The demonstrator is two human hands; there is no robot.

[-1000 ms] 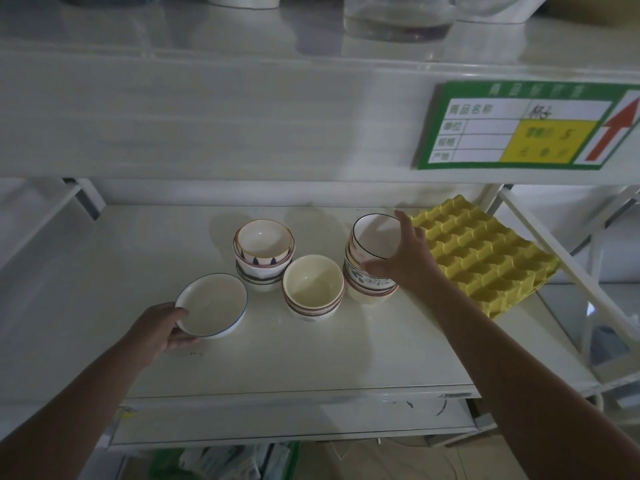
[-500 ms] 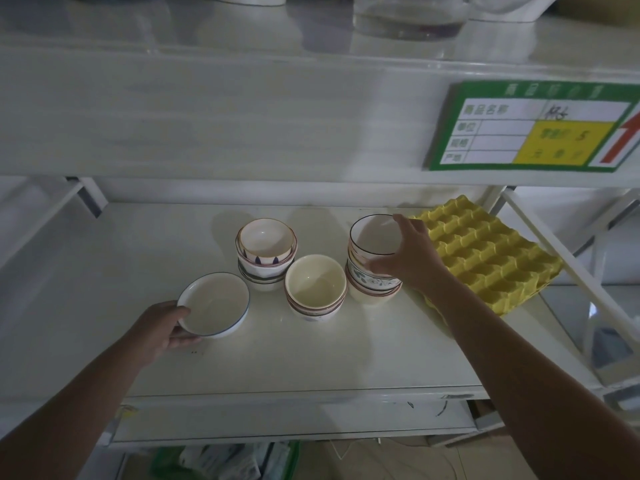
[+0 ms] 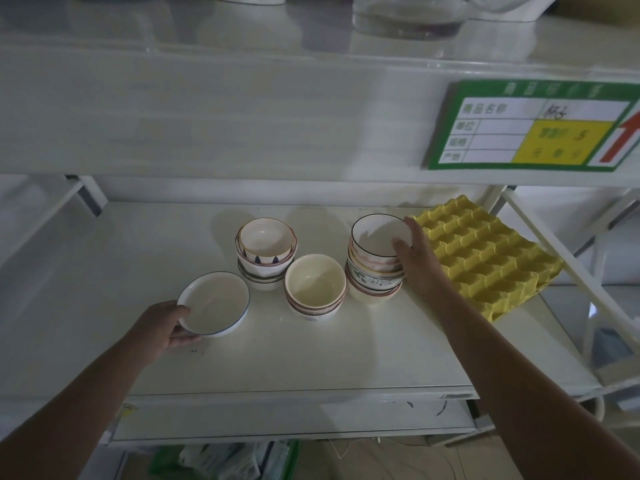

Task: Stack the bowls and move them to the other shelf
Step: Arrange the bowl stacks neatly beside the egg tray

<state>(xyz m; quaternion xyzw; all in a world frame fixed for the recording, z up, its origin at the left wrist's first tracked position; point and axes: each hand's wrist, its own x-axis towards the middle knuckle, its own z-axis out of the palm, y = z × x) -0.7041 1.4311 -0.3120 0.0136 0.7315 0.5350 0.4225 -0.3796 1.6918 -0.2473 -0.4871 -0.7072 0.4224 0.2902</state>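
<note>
On the white shelf (image 3: 311, 358) stand three stacks of bowls and one single bowl. My left hand (image 3: 162, 325) grips the near rim of a shallow white bowl with a blue edge (image 3: 216, 303) at the front left. Behind it is a stack topped by a patterned bowl (image 3: 266, 244). A cream bowl stack (image 3: 314, 285) sits in the middle. My right hand (image 3: 417, 258) holds the right side of the tallest stack (image 3: 374, 268), thumb over the rim of its top dark-rimmed bowl (image 3: 375, 235).
A yellow egg tray (image 3: 485, 258) lies at the right end of the shelf, just beside my right hand. An upper shelf (image 3: 242, 109) overhangs, carrying a glass vessel (image 3: 408, 15) and a green and yellow label (image 3: 533, 126). A slanted white brace (image 3: 568, 261) stands to the right.
My right hand has slid lower along the right stack and its thumb now hooks the top bowl's rim. My left hand stays on the shallow bowl.
</note>
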